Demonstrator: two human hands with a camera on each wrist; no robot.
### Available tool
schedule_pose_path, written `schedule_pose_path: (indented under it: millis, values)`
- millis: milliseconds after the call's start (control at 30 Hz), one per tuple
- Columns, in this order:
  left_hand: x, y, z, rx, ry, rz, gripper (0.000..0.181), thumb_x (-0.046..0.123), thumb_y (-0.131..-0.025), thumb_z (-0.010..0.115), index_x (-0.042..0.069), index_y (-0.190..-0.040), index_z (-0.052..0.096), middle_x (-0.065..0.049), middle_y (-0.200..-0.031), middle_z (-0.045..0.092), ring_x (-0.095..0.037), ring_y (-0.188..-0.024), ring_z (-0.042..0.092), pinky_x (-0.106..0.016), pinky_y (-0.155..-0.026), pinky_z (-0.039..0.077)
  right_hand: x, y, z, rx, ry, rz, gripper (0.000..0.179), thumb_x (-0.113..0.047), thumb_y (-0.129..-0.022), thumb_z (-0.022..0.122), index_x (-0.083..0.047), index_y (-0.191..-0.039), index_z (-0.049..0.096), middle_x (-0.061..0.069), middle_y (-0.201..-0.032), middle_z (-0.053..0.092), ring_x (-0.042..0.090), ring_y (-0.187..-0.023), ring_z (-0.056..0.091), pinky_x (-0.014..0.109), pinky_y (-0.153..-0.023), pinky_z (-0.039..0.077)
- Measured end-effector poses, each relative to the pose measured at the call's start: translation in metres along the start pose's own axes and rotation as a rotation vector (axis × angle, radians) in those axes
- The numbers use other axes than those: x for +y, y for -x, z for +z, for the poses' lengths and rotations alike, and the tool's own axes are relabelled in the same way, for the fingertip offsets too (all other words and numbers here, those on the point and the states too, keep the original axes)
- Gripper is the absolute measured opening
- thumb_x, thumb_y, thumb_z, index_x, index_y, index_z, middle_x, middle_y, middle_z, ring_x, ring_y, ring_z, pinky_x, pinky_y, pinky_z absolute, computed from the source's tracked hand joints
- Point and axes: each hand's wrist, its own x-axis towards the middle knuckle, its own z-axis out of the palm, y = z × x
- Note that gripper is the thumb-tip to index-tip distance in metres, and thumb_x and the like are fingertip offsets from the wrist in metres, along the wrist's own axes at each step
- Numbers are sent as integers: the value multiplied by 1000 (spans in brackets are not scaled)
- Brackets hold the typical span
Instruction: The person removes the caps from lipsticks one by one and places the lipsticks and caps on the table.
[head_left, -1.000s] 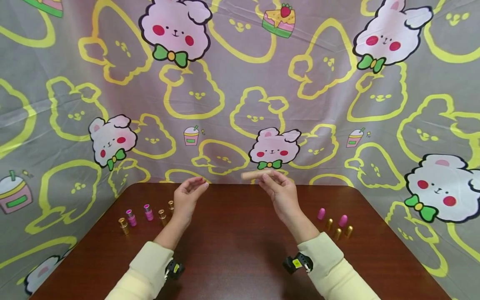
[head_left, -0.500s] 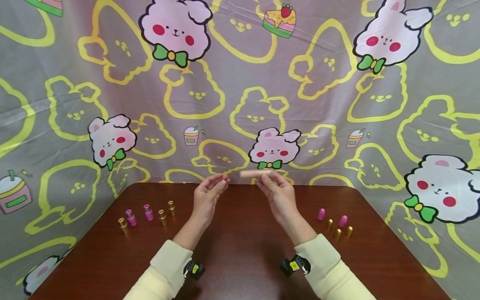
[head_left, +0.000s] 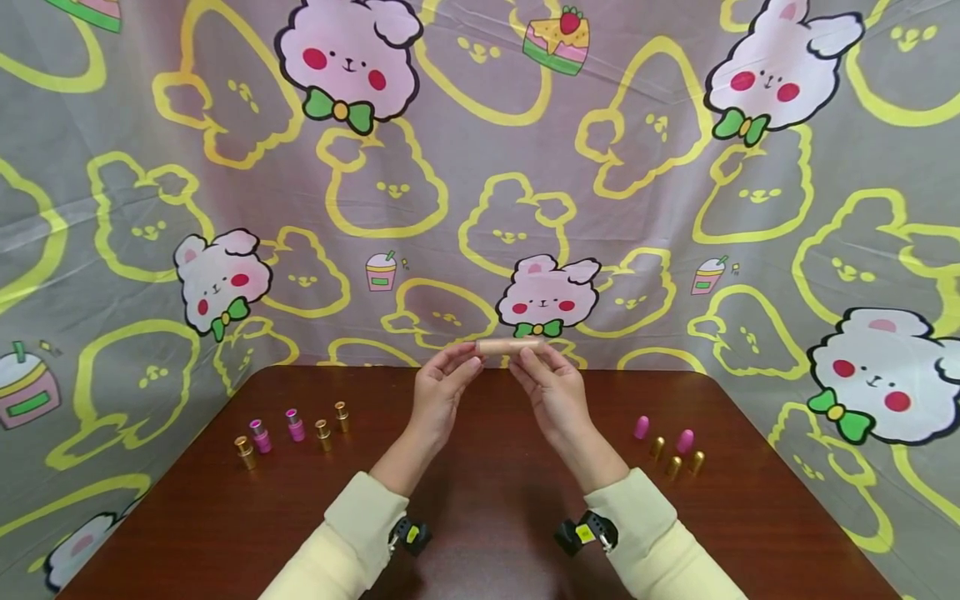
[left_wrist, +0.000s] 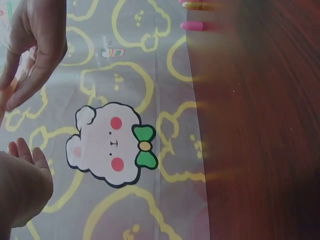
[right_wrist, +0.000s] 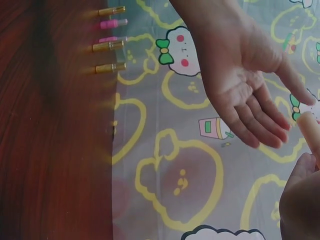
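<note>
A slim beige tube [head_left: 506, 347] lies level in the air between the two hands, above the far edge of the table. Its right part is pinched between the thumb and fingers of my right hand [head_left: 558, 396]. My left hand [head_left: 437, 400] has come up to the tube's left end, fingertips overlapping it in the head view. From the right wrist, the left hand [left_wrist: 25, 187], also seen as an open palm [right_wrist: 245, 70], shows straight fingers with the tube's end [right_wrist: 307, 125] near its thumb. Whether the left fingertips press on it is hidden.
On the left of the brown table [head_left: 495, 500] stand lipstick bases, gold [head_left: 245, 452] and pink [head_left: 295, 425]. Bullet-shaped pieces like lipstick caps, pink [head_left: 686, 442] and gold [head_left: 697, 462], stand on the right. A patterned curtain [head_left: 450, 225] hangs behind the table.
My left hand has moved right, from well apart to the tube's left end. The tube has turned level in my right hand, which has stayed nearly in place.
</note>
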Motion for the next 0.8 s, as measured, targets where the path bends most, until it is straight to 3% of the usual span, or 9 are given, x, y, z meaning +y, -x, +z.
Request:
schedule_pose_path:
  millis: [333,567,800]
  values:
    - [-2,-1,16,24,-16,-16,20,-11,-84,63,4,-97,63,-2,-89,68,-12,-85,67,-25,-84,52,1,3,3,-24,-26,2,20,2,-95,57,-11,-94,72,6,-97,67,17,-89,68,34,-89,51]
    - [-3,-1,17,-2,-26,5,19,-10,-84,64,2,-98,67,-4,-92,69,-13,-86,66,-26,-83,52,4,4,3,-37,-19,10,18,2,-95,57,-11,-93,70,5,-97,67,17,-90,67,35,-90,51]
    - [-4,-2,16,18,-91,14,22,-8,-84,67,-9,-106,66,-5,-94,69,-15,-86,66,-27,-84,52,7,5,4,-20,-20,4,19,3,-95,57,-9,-93,70,6,-97,67,17,-90,67,35,-90,51]
